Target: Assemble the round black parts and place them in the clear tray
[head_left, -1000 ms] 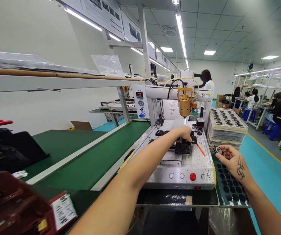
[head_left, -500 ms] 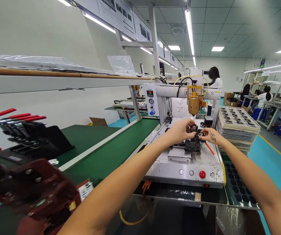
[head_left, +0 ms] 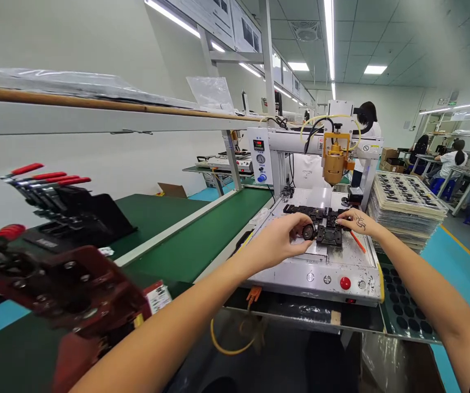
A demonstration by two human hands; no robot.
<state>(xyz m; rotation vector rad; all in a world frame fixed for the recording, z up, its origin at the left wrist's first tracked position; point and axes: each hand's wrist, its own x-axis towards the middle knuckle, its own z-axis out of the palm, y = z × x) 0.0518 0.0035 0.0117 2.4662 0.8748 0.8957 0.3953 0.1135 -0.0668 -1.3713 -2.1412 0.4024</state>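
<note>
My left hand (head_left: pixel 290 238) is closed, thumb and fingers gripping a round black ring-shaped part (head_left: pixel 309 232) just left of the black fixture (head_left: pixel 329 236) on the machine bed. At the fixture's right side is my right hand (head_left: pixel 357 221), its fingers pinched together at the black surface. Whatever sits between those fingertips is too small to make out. Beneath that hand lies an orange stick (head_left: pixel 358 242). Above the fixture hangs the machine's gold-coloured head (head_left: pixel 334 164).
A control box (head_left: pixel 260 155) stands at the machine's left, beside a green conveyor belt (head_left: pixel 185 245). Stacked trays (head_left: pixel 409 210) rise at the right, above a sheet of black discs (head_left: pixel 406 305). Red-handled clamps (head_left: pixel 50 191) and a dark red fixture (head_left: pixel 91 295) occupy the left. Other people are in the background.
My left hand has drawn back toward me and left with the ring-shaped part, uncovering more of the fixture. My right hand stays at the fixture. The camera view has shifted slightly.
</note>
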